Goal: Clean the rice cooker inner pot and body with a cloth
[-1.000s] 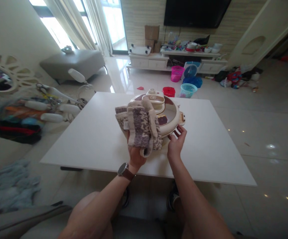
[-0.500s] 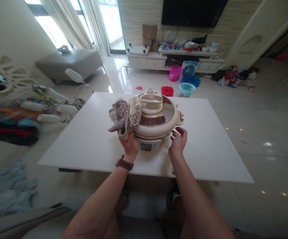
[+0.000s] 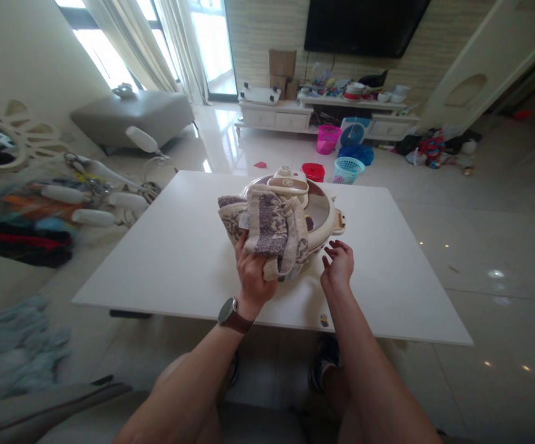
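A folded beige and purple-grey patterned towel [image 3: 267, 225] is gripped in my left hand [image 3: 254, 274], which wears a watch [image 3: 228, 311] on its wrist. The towel hides the front and left of a cream round electric cooker [image 3: 325, 225] with a domed lid and a top handle [image 3: 288, 185]. Just right of the cooker's front, my right hand [image 3: 339, 265] is raised with fingers loosely curved and apart, holding nothing. Whether its fingertips touch the cooker's rim I cannot tell.
The cooker stands on a white table [image 3: 156, 259]. Beyond it on the floor are a red bin [image 3: 312, 172], a light blue basket [image 3: 348, 169] and a pink basket [image 3: 328, 139]. A lamp with white shades [image 3: 92, 217] is at the left.
My left hand has brought the towel rightward and toward me, across the cooker's front, covering its panel. My right hand stays beside the cooker with little change.
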A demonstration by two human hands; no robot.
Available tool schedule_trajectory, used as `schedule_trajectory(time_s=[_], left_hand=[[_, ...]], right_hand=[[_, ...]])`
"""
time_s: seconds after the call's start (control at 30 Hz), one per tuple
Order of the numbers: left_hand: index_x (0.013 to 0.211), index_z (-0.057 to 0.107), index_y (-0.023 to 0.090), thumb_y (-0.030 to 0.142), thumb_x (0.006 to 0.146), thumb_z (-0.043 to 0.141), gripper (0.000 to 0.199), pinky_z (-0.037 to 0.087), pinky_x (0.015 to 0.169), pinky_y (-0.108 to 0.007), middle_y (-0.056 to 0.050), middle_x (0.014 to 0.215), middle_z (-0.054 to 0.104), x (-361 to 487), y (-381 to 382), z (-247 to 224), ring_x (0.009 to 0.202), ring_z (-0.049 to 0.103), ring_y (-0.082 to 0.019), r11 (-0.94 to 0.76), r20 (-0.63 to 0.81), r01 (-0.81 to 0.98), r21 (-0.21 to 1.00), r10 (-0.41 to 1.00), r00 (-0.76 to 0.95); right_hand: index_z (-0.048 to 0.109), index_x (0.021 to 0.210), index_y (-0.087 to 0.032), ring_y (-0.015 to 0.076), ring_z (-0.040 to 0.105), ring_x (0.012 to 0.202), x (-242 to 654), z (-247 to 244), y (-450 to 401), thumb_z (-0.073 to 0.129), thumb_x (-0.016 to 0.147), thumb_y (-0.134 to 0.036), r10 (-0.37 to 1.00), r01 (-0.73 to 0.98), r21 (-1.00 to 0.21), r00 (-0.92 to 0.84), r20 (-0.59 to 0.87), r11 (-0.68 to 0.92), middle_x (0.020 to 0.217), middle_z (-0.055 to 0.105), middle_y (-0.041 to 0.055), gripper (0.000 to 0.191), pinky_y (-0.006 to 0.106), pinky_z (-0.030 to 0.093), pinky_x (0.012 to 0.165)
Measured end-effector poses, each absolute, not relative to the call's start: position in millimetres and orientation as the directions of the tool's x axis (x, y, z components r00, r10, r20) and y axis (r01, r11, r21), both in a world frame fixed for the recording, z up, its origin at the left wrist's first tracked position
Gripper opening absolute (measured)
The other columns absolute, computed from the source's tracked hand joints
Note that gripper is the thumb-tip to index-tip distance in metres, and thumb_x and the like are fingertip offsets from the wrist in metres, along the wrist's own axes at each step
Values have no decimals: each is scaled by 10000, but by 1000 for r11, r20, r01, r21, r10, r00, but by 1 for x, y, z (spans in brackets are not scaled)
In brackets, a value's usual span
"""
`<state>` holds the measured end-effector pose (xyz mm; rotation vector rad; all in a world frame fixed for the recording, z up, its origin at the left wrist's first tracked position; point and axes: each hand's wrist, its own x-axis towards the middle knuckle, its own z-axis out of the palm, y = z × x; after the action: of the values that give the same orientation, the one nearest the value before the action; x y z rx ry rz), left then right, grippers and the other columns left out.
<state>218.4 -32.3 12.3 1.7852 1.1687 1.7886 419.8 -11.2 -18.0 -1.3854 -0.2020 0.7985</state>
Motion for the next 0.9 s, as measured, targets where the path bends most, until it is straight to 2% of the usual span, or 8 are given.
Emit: schedule_trajectory(time_s=[0.1,0.17,0.23,0.33,0.53,0.67,0.8,0.9], left_hand=[[808,767,241,388,727,766,168,453,1175,-551,-89,893,761,220,-45,22,1069,706,-343,-487,510,150,860,829,-229],[871,766,234,419,747,768,223,522,1103,-508,-87,948,770,225,-58,36,1104,707,-330,-358,315,-82,930,892,-324],[990,759,235,450,808,723,284,553,1072,-465,-75,1041,779,230,-70,54,1166,702,-305,-230,102,-368,901,936,-336],[1110,746,214,515,905,620,384,563,1073,-457,-91,1138,781,231,-83,79,1236,690,-298,5,-108,-629,777,986,-125],[1173,743,145,494,984,506,462,565,1081,-506,-128,1059,805,224,-83,92,1285,688,-318,370,-284,-709,600,927,244],[1233,727,139,484,970,535,475,558,1092,-502,-126,1091,808,228,-81,88,1255,710,-317,499,-296,-715,489,866,402],[1238,726,138,499,943,555,496,539,1115,-505,-135,1128,805,238,-84,85,1232,722,-324,623,-285,-686,377,782,554],[1201,731,127,442,890,626,455,524,1130,-497,-144,1117,807,248,-87,80,1212,730,-328,674,-238,-652,348,736,634]], right_hand=[[559,999,-266,149,636,866,422,-16,-17,542,596,-301,619,-375,-927,723,-307,-22,1074,682,-22,404,296,439,736],[553,977,-260,143,643,822,422,-13,-23,551,608,-318,641,-352,-936,713,-284,-23,1018,682,-26,374,292,441,722],[562,942,-250,141,643,771,418,-10,-33,561,603,-327,659,-348,-937,701,-275,-21,938,686,-27,348,279,434,689],[594,865,-230,136,622,696,404,-7,-56,592,570,-311,701,-380,-924,648,-297,-40,806,690,-26,306,254,418,632],[661,789,-218,170,619,653,368,-8,-116,716,603,-379,894,-445,-882,318,-315,-152,723,717,18,252,274,468,580],[745,983,-269,266,730,934,370,6,-138,817,551,-405,994,-432,-899,57,-98,-64,1044,805,63,459,429,603,795],[763,1034,-288,320,728,1027,392,28,-139,758,617,-706,995,-427,-904,91,-32,10,1016,796,79,591,561,599,919],[750,1138,-274,357,691,1149,409,40,-130,609,774,-788,969,-444,-895,238,-72,42,1037,773,112,645,652,546,1014]])
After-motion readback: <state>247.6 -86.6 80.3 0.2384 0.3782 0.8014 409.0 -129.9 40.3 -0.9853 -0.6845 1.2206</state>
